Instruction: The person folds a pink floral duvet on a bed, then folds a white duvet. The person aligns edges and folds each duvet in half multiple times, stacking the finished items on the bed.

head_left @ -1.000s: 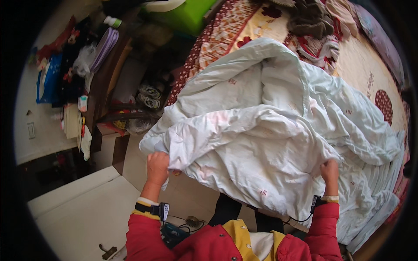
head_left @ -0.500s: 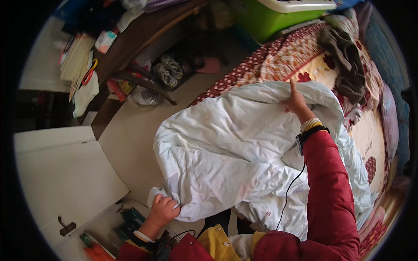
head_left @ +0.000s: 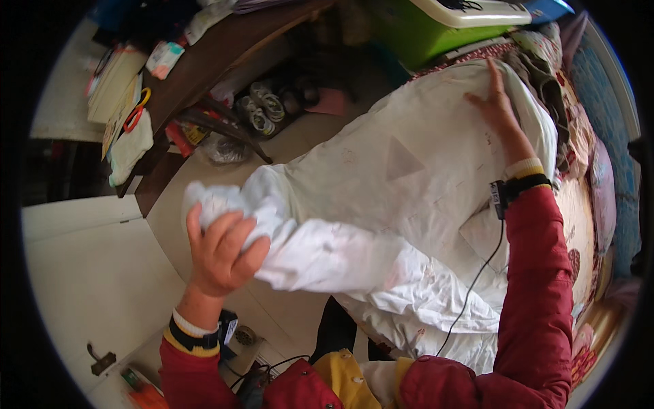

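Note:
A white quilt (head_left: 347, 184) with faint prints spreads in front of me, partly on the bed and partly hanging over its near side. My left hand (head_left: 223, 251) is closed round a bunched corner of it, held up over the floor at the left. Farther off to the right, my right hand (head_left: 501, 112) lies on the quilt's far part, thumb and forefinger stretched apart; its other fingers are hard to make out. A black wristband (head_left: 518, 191) with a cable sits on my right wrist.
Beyond the quilt stand a green storage bin (head_left: 443, 34) with a white lid and a dark garment (head_left: 545, 78). Left are a wooden desk (head_left: 225, 65), with sneakers (head_left: 259, 109) and a plastic bag (head_left: 223, 148) beneath. A white cabinet door (head_left: 102, 273) juts out at lower left.
My left hand has lifted the quilt corner up and away from me. My right hand has moved farther out and slightly right, and the quilt now covers more of the patterned bedding.

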### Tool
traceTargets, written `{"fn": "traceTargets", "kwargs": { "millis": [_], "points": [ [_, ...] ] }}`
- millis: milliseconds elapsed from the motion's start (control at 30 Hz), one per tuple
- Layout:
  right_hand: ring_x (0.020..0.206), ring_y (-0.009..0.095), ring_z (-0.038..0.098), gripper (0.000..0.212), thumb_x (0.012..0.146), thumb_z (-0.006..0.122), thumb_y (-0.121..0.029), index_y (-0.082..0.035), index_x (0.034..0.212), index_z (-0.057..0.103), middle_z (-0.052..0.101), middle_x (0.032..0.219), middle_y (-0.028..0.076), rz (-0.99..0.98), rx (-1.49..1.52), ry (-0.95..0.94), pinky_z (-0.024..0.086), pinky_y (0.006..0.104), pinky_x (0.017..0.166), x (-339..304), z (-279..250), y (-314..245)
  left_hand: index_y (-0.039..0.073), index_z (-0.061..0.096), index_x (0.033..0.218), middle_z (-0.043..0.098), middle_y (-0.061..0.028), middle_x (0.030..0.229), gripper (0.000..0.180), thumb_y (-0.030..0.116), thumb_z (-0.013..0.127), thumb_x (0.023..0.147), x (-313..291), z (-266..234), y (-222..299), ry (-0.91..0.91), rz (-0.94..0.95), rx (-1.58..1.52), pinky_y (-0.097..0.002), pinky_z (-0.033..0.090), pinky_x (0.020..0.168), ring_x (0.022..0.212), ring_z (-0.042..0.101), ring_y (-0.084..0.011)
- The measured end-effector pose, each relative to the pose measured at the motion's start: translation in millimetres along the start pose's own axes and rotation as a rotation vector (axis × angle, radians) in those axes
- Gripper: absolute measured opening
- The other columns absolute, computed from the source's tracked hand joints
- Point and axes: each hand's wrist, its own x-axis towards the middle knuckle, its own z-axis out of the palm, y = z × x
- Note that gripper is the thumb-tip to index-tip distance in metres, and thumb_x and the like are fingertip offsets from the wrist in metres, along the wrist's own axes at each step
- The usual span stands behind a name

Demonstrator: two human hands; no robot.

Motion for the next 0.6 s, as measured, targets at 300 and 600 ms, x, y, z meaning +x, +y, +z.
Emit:
{"fn": "traceTargets", "kwargs": {
  "millis": [300, 600],
  "points": [
    [0.124, 0.036, 0.052, 0.051, 0.079, 0.074, -0.009, -0.007, 0.127, 0.056, 0.053, 0.134, 0.019, 0.163, -0.065, -0.416, 0.042, 0.0396, 0.101, -204.3, -90.7, -35.7, 0.022, 0.058, 0.113, 0.061, 0.0, 0.109, 0.033, 0.011, 0.063, 0.082, 203.5, 115.4, -15.0, 0.23, 0.126, 0.002, -0.0595, 0.035, 0.097, 0.109, 0.059, -0.0223],
    [0.12, 0.035, 0.051, 0.065, 0.07, 0.079, -0.009, -0.002, 0.129, 0.051, 0.053, 0.131, 0.019, 0.801, -0.387, 0.057, 0.041, 0.0408, 0.102, -465.6, -196.1, 0.2, 0.023, 0.047, 0.138, 0.035, -0.0177, 0.146, 0.078, 0.028, 0.08, 0.068, 173.0, 202.1, 160.8, -0.344, -0.009, -0.448, -0.0616, 0.041, 0.094, 0.135, 0.033, -0.0405]
  ]
}}
